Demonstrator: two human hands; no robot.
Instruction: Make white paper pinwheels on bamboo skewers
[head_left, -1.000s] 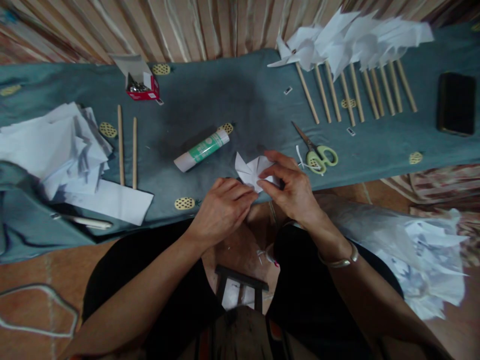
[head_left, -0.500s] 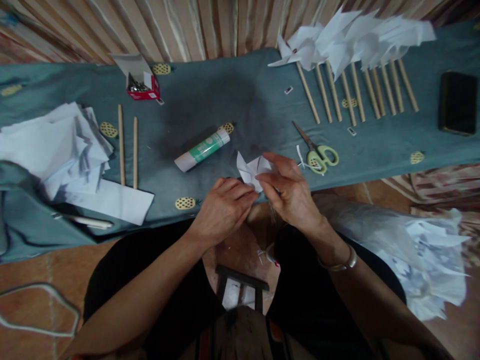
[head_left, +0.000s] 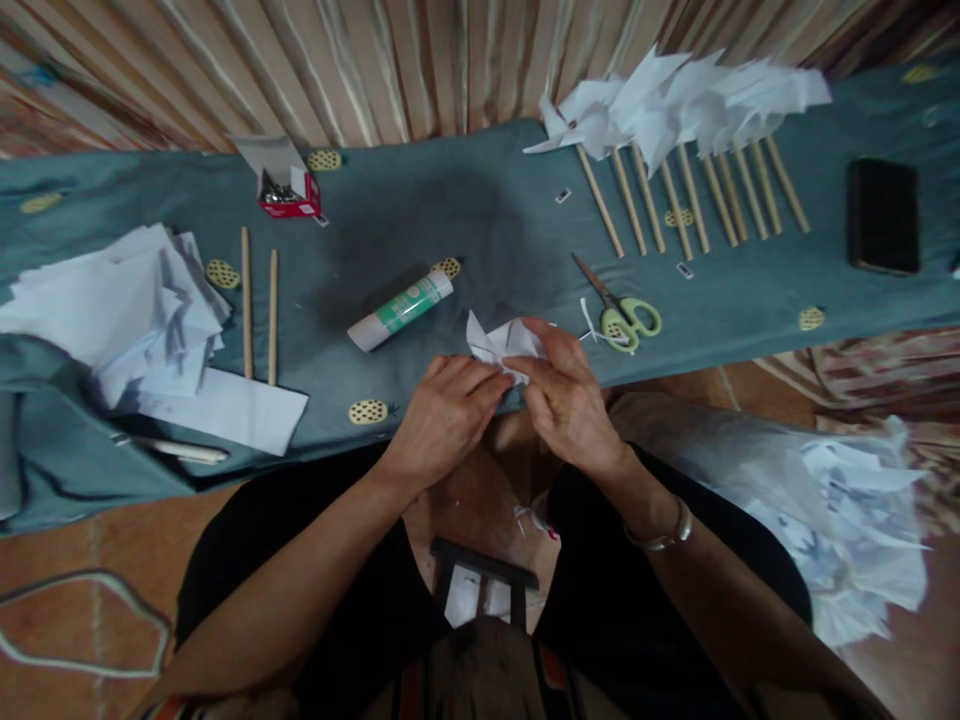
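Note:
Between my two hands is a white paper pinwheel (head_left: 504,340), its folded points showing above my fingers. My left hand (head_left: 451,408) is closed on its lower left edge, fingers bent together. My right hand (head_left: 568,398) pinches the pinwheel from the right, thumb and fingers close to its middle; a bracelet is on that wrist. The lower part of the paper is hidden by my fingers. A green and white glue stick (head_left: 401,312) lies just beyond my left hand. To the right of my right hand are green-handled scissors (head_left: 621,308) beside a scrap of paper.
Finished-looking pinwheels (head_left: 675,105) on wooden sticks lie in a row at the back right, with a black phone (head_left: 883,215) beyond. At left are a paper stack (head_left: 127,310), two wooden sticks (head_left: 247,305), a pen (head_left: 180,450) and a red box (head_left: 289,195) of small metal pieces.
My right fingers have moved down and left over the pinwheel, nearer my left hand. More of the paper's centre is covered. The whole view has shifted slightly.

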